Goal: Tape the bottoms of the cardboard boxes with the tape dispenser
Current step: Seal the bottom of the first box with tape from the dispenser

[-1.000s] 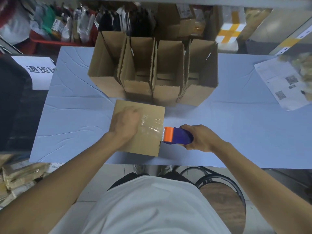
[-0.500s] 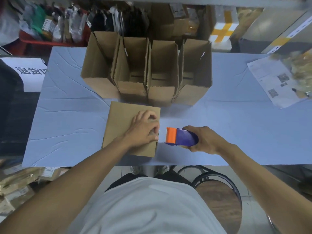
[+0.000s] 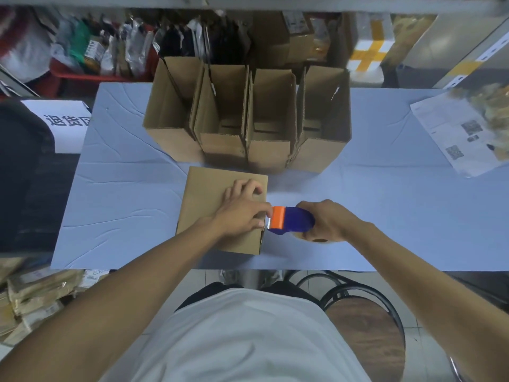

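Now, from the head view, we judge a tape strip on the upturned cardboard box (image 3: pixel 217 208) is being finished at its 3 o'clock edge. Our left hand (image 3: pixel 242 213) presses there, fingers loosely bent, gripping nothing we can make out. Our right hand (image 3: pixel 327 221) grips the tape dispenser (image 3: pixel 289 223), just beside that edge on the desk (image 3: pixel 124 194). Its long axis runs 3 to 9 o'clock, orange cutter pointing to 9. Next, we think, comes tearing the tape against the blade. Four open boxes (image 3: pixel 248 117) stand at 12 o'clock.
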A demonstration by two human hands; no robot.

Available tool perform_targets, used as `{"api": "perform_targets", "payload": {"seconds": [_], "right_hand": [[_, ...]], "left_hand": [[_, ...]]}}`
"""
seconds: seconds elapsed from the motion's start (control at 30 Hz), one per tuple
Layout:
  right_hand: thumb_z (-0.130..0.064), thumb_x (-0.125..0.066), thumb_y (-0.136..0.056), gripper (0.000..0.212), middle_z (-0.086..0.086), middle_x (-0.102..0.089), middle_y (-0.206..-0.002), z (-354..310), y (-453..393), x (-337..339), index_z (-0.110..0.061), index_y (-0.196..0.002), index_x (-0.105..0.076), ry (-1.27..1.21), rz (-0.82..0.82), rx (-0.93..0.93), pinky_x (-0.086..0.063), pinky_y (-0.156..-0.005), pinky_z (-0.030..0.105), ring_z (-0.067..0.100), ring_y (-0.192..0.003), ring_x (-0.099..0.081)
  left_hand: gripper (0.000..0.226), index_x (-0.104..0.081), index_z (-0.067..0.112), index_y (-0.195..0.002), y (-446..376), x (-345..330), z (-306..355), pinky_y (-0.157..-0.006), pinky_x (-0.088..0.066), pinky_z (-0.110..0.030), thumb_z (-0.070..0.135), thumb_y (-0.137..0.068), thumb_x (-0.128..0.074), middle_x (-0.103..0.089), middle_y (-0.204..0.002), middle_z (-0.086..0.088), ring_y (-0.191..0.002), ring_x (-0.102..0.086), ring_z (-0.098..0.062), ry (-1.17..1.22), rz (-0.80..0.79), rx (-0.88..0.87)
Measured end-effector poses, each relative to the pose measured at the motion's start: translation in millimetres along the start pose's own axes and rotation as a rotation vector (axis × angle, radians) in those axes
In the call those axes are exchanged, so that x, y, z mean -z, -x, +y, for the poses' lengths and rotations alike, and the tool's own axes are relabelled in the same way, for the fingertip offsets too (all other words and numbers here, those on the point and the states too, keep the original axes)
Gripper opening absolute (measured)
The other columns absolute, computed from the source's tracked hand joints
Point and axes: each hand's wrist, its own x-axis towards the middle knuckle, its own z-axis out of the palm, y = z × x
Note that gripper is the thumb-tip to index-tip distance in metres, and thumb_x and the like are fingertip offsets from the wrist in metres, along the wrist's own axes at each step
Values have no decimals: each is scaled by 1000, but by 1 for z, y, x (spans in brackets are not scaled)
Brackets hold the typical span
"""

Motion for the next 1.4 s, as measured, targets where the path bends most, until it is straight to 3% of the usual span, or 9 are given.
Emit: {"api": "perform_targets", "payload": {"seconds": [0.23, 0.37, 0.5, 0.63, 0.77, 0.87, 1.0, 1.2, 1.4], "right_hand": [[-46, -70, -54, 34, 0, -64, -75, -18, -13, 9, -24, -78, -61, 266, -207, -255, -44, -54, 25, 20, -69, -63], [-72, -67, -69, 52, -2, -65, -80, 1, -5, 7, -25, -91, -60, 19, 95, -325, -40, -56, 27, 18, -71, -59], [-39, -63, -90, 40, 6, -64, -105, 5, -9, -25, -22, -123, -48, 24, 379, -299, -39, -60, 30, 31, -90, -60], [-12, -57, -89, 43, 8, -57, -111, -10, -12, -57, -17, -129, -41, -27, 378, -300, -51, -61, 40, 30, -90, -56], [-12, -57, -86, 38, 16, -54, -119, -30, -20, -58, -12, -124, -54, 145, 476, -441, -45, -83, 42, 37, -102, -52], [-6, -62, -83, 53, 21, -46, -140, -53, -32, -43, -16, -135, -54, 132, 558, -163, -46, -87, 44, 41, -119, -46], [3, -60, -82, 70, 13, -34, -156, -73, -56, -32, -23, -145, -47, 265, 428, 166, -49, -94, 44, 36, -138, -35], [4, -64, -77, 78, 6, -32, -159, -63, -64, -38, -27, -147, -45, 224, 383, 194, -52, -79, 38, 35, -129, -48], [0, -59, -83, 75, 2, -28, -160, -58, -65, -31, -31, -149, -40, 237, 373, 230, -54, -83, 41, 33, -130, -45]], "left_hand": [[13, -64, 37, -96, 1, 3, -2, -93, -26, -40, 39, -83, -63, -31, -129, 3, -121, -22, -24, -52, -10, -18], [13, -62, 35, -93, 3, -4, 1, -89, -26, -40, 38, -83, -54, -32, -125, 3, -120, -26, -27, -93, 18, -4], [28, -65, 35, -109, 0, -4, 1, -92, -31, -36, 19, -88, -55, -43, -118, 3, -115, -34, -23, 85, 158, 115], [32, -67, 10, -100, 2, 6, -13, -93, -37, -21, -11, -79, -54, -52, -101, -4, -107, -44, -27, 366, 236, 161], [18, -68, 6, -91, 19, 17, -31, -87, -32, -5, -8, -81, -60, -56, -104, -8, -104, -48, -19, 340, 277, 86], [6, -70, 4, -90, 24, 18, -39, -85, -38, -23, 6, -85, -67, -59, -99, -6, -101, -49, -22, 207, 335, 39], [11, -74, 3, -90, 29, 20, -49, -79, -38, -23, -2, -85, -65, -64, -91, -9, -92, -53, -21, 286, 328, 42], [3, -71, 4, -81, 22, 26, -57, -81, -44, -33, 3, -78, -70, -65, -88, -6, -90, -56, -23, 308, 277, 199], [22, -62, 14, -75, 15, 50, -61, -71, -50, -39, 24, -72, -82, -65, -80, 1, -80, -59, -21, 271, 124, 373]]}}
